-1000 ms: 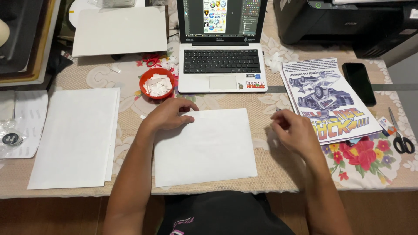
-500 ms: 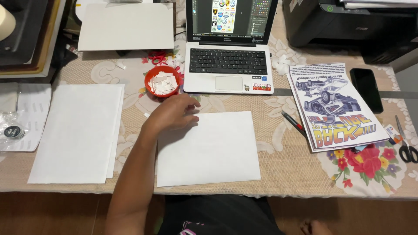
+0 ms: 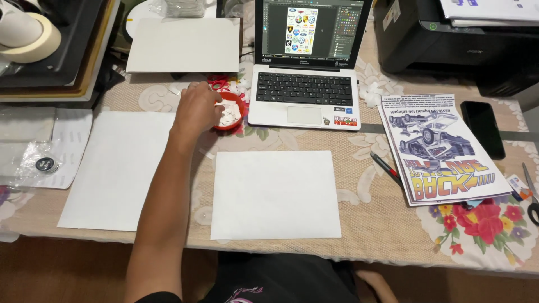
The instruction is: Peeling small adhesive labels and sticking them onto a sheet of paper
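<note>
The small red bowl of white paper bits, beside the laptop on the worktop, could be tipped if it is bumped. The left hand is curled over the bowl; whether anything is pinched cannot be told. The right hand is kept low below the worktop's edge, holding nothing that can be seen.

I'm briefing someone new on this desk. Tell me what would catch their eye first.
The left hand reaches into a small red bowl of white scraps, just left of the open laptop. A blank white sheet lies at the centre near the table edge. At right, a colourful car print lies beside a black phone.
</note>
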